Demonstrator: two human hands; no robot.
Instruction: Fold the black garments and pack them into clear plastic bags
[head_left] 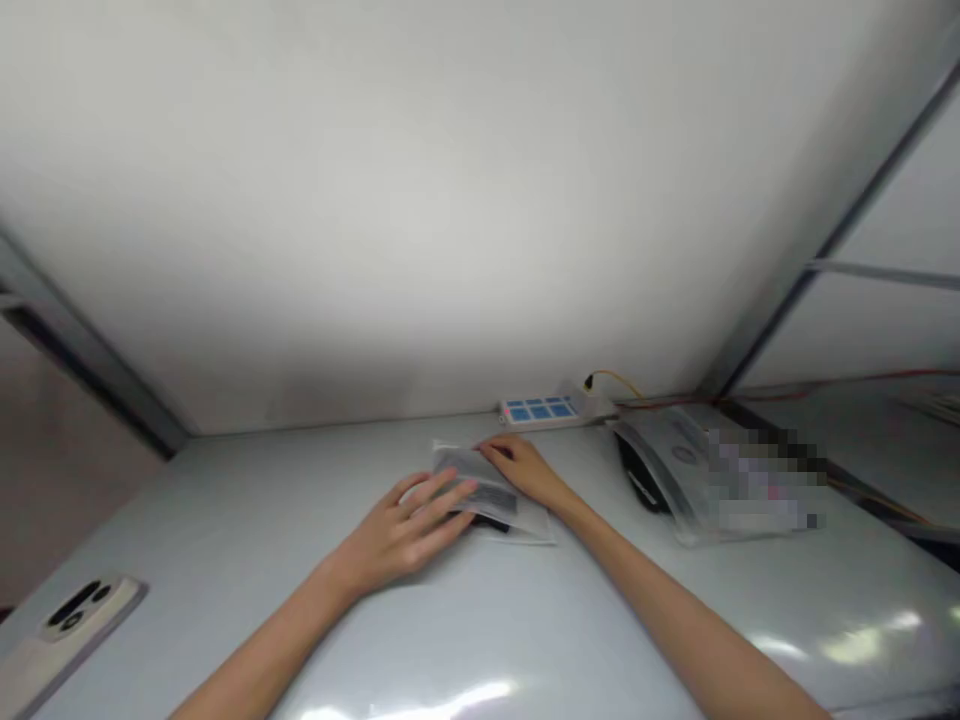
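Observation:
A translucent plastic bag lies near the middle of the table, with something dark inside or under it. My left hand rests on the bag's left part, fingers spread and pointing right. At the bag's upper right edge is my right hand, its fingers bent together in a pinch at the bag's top; what exactly is between the fingertips is too small to make out.
A white power strip with blue sockets stands against the back wall, with a plug and yellow cable. More clear bags and a black object lie to the right. A white phone is at the lower left of the grey table.

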